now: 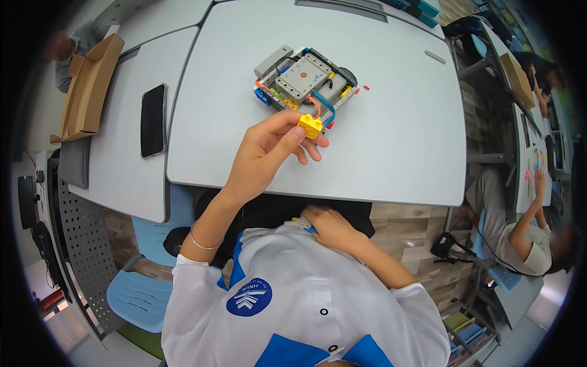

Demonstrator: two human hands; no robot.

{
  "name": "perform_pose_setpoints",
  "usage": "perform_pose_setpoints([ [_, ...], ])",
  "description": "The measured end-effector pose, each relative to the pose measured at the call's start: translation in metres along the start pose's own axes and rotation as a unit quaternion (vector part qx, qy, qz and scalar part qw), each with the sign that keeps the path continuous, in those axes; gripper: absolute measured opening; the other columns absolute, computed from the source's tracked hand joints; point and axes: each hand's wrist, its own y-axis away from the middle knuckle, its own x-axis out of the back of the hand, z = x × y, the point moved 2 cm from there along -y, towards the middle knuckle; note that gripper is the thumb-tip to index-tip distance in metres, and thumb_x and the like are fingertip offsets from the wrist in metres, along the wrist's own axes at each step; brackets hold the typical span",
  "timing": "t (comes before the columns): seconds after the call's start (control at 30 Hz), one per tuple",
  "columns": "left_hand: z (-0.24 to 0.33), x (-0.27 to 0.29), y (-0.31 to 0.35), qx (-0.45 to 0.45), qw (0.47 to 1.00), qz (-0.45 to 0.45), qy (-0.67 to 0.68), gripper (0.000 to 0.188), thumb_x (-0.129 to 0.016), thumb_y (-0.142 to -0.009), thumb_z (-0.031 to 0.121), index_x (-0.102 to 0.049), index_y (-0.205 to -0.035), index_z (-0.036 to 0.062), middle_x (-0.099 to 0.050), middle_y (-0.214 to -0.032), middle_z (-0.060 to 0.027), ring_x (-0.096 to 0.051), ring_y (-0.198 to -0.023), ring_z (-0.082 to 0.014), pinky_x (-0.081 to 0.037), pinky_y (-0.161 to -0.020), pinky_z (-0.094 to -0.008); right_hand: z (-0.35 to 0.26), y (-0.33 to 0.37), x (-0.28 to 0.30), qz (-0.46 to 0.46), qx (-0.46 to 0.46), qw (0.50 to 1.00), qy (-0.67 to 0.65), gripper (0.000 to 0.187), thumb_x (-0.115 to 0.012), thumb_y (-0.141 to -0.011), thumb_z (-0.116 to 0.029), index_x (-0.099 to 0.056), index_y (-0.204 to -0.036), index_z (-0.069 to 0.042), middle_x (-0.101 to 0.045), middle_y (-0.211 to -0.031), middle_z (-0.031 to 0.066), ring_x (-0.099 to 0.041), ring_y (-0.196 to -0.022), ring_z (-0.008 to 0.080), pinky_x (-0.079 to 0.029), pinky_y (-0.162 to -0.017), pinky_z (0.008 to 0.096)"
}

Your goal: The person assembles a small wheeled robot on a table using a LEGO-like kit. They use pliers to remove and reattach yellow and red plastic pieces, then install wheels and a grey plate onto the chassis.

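Note:
My left hand, with a bracelet on its wrist, is raised over the near part of the table. Thumb and fingers pinch a small yellow plastic building piece with studs or holes on it. Just beyond that piece lies a robot built of plastic parts, with a grey box on top and orange and teal cables. My right hand rests low against my shirt, below the table edge. Its fingers curl around a pale part with bits of yellow and blue, mostly hidden.
The white table bears small red pieces and a grey bar. To the left, a black phone and an open cardboard box lie on another table. A blue chair stands at left; other people sit at the right.

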Motion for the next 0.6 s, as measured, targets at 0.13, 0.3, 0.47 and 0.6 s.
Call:
perform_pose_setpoints([
  [0.13,0.000,0.000,0.001,-0.005,1.000,-0.008,-0.007,0.027,-0.049,-0.107,0.016,-0.060,-0.126,-0.0003,-0.073,-0.109,-0.0166,-0.070,-0.090,-0.0164,-0.055,-0.073,-0.0277,-0.056,0.040,0.106,0.069,0.066,0.993,-0.063,0.037,-0.070,-0.076,0.000,-0.061,-0.112,0.000,-0.064,-0.102,0.0165,-0.065,-0.090,0.0381,-0.052,-0.080,0.0460],
  [0.3,0.000,-0.012,-0.004,-0.030,0.999,0.010,-0.028,0.028,-0.054,-0.104,0.009,-0.062,-0.128,-0.0022,-0.074,-0.108,-0.0177,-0.071,-0.090,-0.0176,-0.056,-0.073,-0.0286,-0.017,0.024,0.205,0.341,-0.137,0.930,-0.020,0.019,-0.075,-0.086,-0.010,-0.066,-0.099,0.001,-0.058,-0.071,0.0106,-0.050,-0.062,0.0183,-0.045,-0.062,0.0306],
  [0.47,0.016,-0.019,-0.009,-0.170,0.930,0.020,-0.326,0.028,-0.066,-0.092,-0.003,-0.070,-0.120,-0.0009,-0.076,-0.103,-0.0154,-0.073,-0.089,-0.0208,-0.057,-0.074,-0.0298,0.023,-0.022,0.234,0.342,-0.235,0.910,-0.013,0.025,-0.077,-0.085,-0.015,-0.068,-0.100,0.002,-0.062,-0.069,0.0080,-0.055,-0.060,0.0173,-0.047,-0.064,0.0320],
  [0.6,0.019,-0.024,-0.007,-0.291,0.860,0.048,-0.417,0.029,-0.072,-0.084,-0.005,-0.074,-0.113,-0.0010,-0.076,-0.099,-0.0149,-0.074,-0.086,-0.0247,-0.058,-0.073,-0.0302,0.034,-0.036,0.228,0.400,-0.182,0.898,-0.010,0.026,-0.077,-0.086,-0.016,-0.068,-0.101,0.002,-0.066,-0.076,0.0089,-0.058,-0.064,0.0175,-0.049,-0.066,0.0330],
])
